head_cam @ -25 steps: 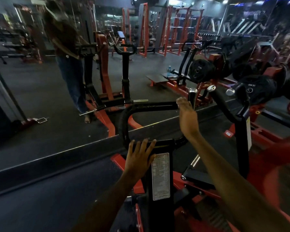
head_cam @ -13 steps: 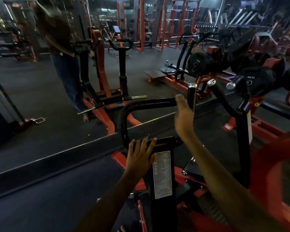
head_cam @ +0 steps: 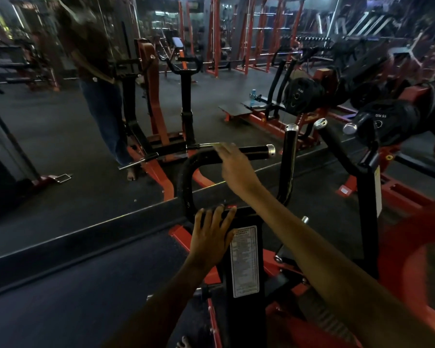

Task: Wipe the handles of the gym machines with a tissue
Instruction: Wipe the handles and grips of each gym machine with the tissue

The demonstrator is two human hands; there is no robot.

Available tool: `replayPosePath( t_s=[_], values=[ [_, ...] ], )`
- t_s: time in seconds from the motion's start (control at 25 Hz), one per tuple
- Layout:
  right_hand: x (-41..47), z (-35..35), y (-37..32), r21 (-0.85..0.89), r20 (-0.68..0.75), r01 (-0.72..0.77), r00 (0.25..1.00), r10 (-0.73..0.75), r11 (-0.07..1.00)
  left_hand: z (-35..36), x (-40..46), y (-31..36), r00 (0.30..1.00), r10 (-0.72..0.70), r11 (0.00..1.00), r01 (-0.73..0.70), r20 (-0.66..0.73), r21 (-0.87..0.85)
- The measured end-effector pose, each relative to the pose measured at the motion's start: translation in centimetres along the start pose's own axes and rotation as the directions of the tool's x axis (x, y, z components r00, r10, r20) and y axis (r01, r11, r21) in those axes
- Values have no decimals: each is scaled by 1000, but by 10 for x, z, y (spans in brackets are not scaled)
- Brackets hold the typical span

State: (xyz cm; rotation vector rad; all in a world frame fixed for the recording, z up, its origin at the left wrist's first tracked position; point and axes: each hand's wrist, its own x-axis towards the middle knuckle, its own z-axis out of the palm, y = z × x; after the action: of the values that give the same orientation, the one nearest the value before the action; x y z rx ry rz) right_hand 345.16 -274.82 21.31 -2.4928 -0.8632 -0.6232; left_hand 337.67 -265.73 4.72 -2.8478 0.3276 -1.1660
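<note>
Right hand reaches forward onto the black curved handle of the gym machine, its fingers laid over the horizontal bar near the chromed end cap; motion blur hides whether they curl round it, and no tissue can be made out there. Left hand rests flat, fingers spread, on the top of the black upright post, just beside its white instruction label. Beyond stand a second upright handle, a wall mirror and black weight plates.
</note>
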Motion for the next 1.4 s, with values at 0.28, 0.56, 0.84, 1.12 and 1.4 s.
replayPosePath(
  t_s=[0.28,0.56,0.84,1.12,1.4],
  values=[
    [1,-23,60,-13,-135,-329,936,324,944,-1,-4,2,1000,-11,999,12,18,-36],
    [-22,12,54,-119,-77,227,968,-237,966,-1,-4,1,998,-2,999,5,60,-38],
    [-25,31,35,-122,-23,238,970,-242,964,-1,0,-1,999,-8,1000,10,54,-28],
    [-50,20,65,26,-310,-140,940,141,990,-4,-4,1,992,-29,998,37,126,-60],
    [54,-63,63,-433,406,-237,810,423,870,-13,-7,2,987,-41,995,54,156,-84]
  ],
)
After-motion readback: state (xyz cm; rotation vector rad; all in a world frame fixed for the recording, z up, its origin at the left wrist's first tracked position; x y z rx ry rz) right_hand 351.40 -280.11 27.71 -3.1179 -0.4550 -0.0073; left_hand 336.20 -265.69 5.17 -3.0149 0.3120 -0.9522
